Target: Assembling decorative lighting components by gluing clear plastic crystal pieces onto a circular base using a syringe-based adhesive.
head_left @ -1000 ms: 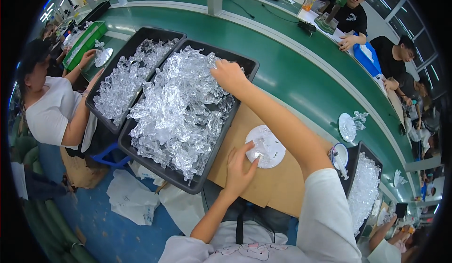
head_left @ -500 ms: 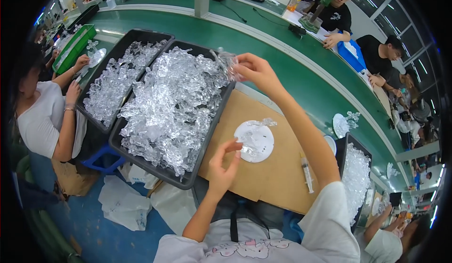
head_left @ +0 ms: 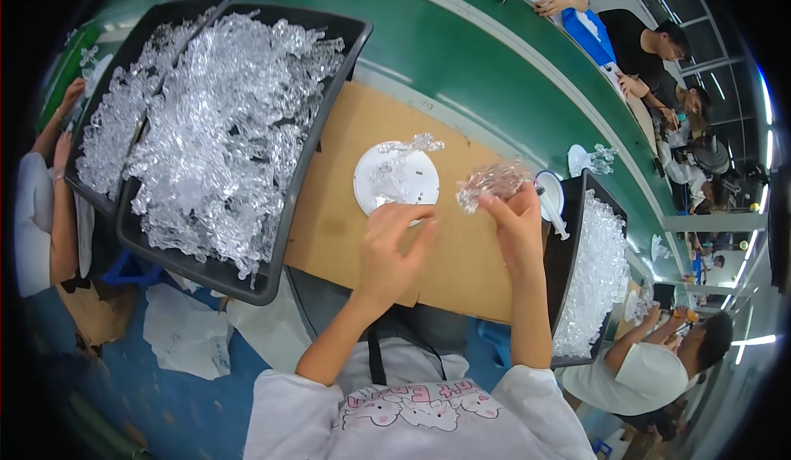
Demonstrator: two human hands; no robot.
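My right hand [head_left: 515, 229] holds a clear plastic piece [head_left: 492, 183] above the brown cardboard sheet [head_left: 346, 213]. My left hand [head_left: 394, 246] rests with its fingertips on the near edge of a white round disc [head_left: 395, 178] that lies on the cardboard. Small clear pieces [head_left: 412, 143] sit on the disc's far side. A black tray [head_left: 284, 213] heaped with clear plastic pieces [head_left: 222, 138] stands to my left.
A second black tray [head_left: 124, 56] of clear pieces lies further left, beside a seated person [head_left: 37, 213]. Another black tray [head_left: 564, 270] of clear pieces stands at my right, with a white tube [head_left: 554, 221] near it. Other people sit along the green conveyor table [head_left: 461, 56].
My right hand came back from the big tray with a clear piece and now holds it over the cardboard. My left hand moved onto the disc's edge. The view shifted right.
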